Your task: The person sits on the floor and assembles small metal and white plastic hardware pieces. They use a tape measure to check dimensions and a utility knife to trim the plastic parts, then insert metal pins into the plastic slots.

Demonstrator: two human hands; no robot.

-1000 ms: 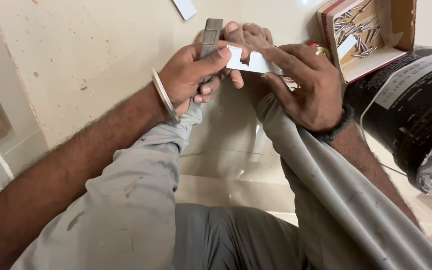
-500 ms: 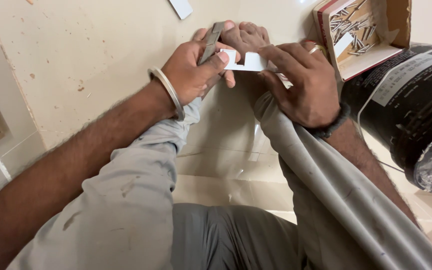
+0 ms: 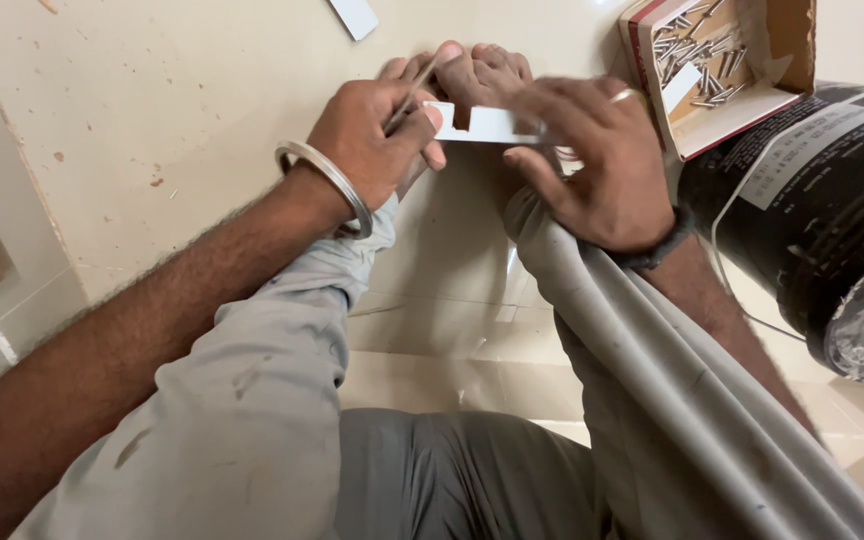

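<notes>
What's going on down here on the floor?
A person sits on the tiled floor and works on a small white notched strip, braced against a bare foot. The right hand presses the strip down, while the left hand holds a thin grey tool against its end. An open cardboard box of nails sits beside a black bucket, and another white piece lies farther off.
</notes>
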